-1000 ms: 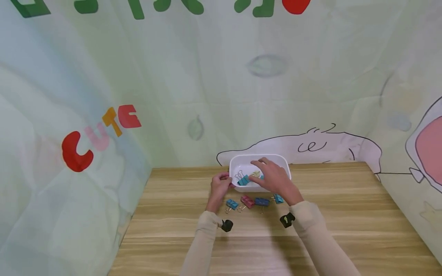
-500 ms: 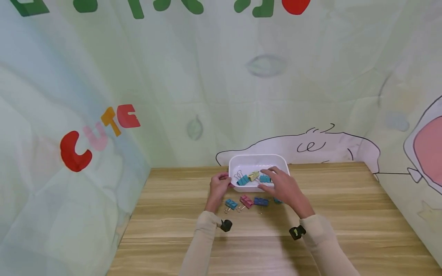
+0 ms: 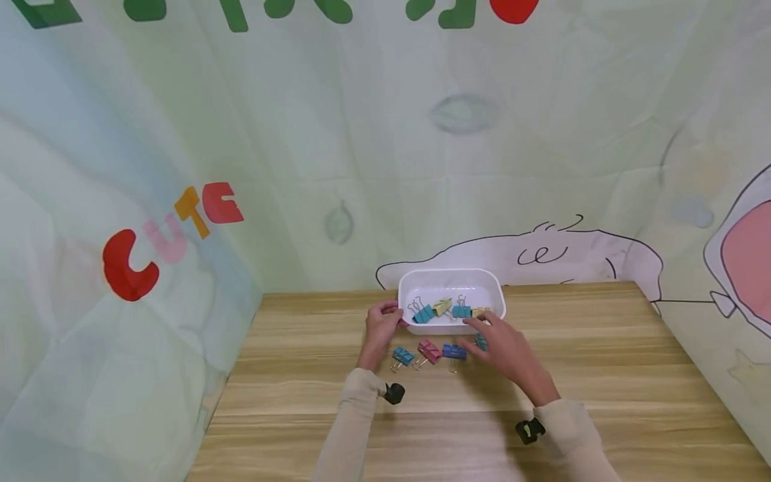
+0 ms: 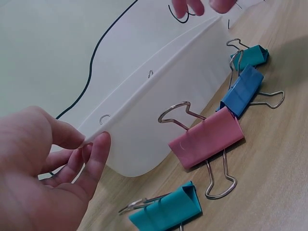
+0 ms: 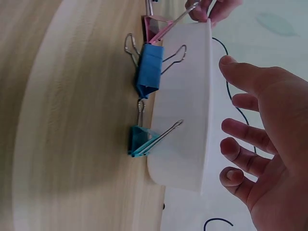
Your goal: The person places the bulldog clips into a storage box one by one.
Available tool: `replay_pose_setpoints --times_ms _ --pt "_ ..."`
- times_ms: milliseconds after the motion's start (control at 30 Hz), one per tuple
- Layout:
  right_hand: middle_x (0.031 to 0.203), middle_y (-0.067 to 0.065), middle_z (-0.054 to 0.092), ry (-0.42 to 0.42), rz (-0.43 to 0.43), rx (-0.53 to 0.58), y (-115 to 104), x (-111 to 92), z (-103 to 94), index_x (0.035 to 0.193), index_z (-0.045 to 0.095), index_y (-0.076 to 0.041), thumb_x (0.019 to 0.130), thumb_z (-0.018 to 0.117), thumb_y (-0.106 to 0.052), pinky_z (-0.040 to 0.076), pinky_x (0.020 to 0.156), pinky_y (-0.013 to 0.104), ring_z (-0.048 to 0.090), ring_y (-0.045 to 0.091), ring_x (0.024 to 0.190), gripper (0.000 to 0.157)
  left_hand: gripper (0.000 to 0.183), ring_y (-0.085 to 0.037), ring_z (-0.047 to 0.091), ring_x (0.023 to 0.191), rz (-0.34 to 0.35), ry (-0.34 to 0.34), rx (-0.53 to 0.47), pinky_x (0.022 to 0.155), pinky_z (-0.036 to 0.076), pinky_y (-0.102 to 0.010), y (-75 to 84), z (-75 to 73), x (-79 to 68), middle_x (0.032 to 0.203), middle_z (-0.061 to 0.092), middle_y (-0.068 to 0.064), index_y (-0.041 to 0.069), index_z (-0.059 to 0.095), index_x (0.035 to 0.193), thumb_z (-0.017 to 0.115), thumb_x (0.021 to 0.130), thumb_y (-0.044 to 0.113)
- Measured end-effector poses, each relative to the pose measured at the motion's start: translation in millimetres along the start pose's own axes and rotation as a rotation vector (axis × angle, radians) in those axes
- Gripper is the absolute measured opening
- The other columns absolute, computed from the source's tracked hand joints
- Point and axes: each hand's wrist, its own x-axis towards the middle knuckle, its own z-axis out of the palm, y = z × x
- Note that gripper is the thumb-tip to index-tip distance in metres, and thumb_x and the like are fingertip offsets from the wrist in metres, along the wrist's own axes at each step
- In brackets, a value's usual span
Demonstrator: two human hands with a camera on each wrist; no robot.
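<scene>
My left hand pinches the rim at the left end of a white plastic box; the left wrist view shows thumb and fingers on that rim. My right hand holds nothing and hovers with spread, slightly bent fingers by the box's front right corner. Below it a teal binder clip is partly covered in the head view. A row along the box's front also has a blue binder clip, a pink binder clip and another teal binder clip.
Inside the box lie a teal binder clip, a yellow binder clip, a second teal clip and a partly hidden yellow one. The wooden table meets a printed cloth backdrop just behind the box.
My right hand has moved from over the box back toward me and to the right, above the teal clip. Clips inside the box came into view. My left hand stays on the rim.
</scene>
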Motion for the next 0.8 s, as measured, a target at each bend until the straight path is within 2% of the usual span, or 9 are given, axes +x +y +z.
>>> replay_pose_setpoints --times_ms 200,533,800 --pt "0.110 0.010 0.065 -0.025 0.016 -0.010 7 -11 8.0 0.124 0.073 -0.008 0.089 0.084 -0.034 0.061 0.067 0.042 0.062 0.022 0.087 0.045 0.034 -0.043 0.066 0.102 0.001 -0.004 0.003 0.087 0.065 -0.041 -0.8 -0.4 0.4 0.113 0.061 -0.023 -0.015 0.058 0.130 0.061 0.098 -0.005" --pt "0.119 0.014 0.066 -0.080 0.016 0.016 25 -22 21.6 0.131 0.069 -0.010 0.088 0.085 -0.026 0.064 0.073 0.049 0.066 0.028 0.093 0.049 0.033 -0.044 0.066 0.104 -0.011 -0.009 0.014 0.090 0.064 -0.044 -0.7 -0.6 0.5 0.114 0.061 -0.023 -0.014 0.058 0.131 0.061 0.099 -0.004" --pt "0.128 0.019 0.064 -0.083 0.022 0.085 34 -25 28.5 0.138 0.065 -0.010 0.088 0.085 -0.020 0.063 0.080 0.056 0.067 0.035 0.105 0.056 0.032 -0.038 0.068 0.094 0.001 0.001 -0.027 0.074 0.065 -0.028 -1.0 0.5 0.4 0.109 0.061 -0.021 -0.017 0.059 0.128 0.061 0.097 -0.007"
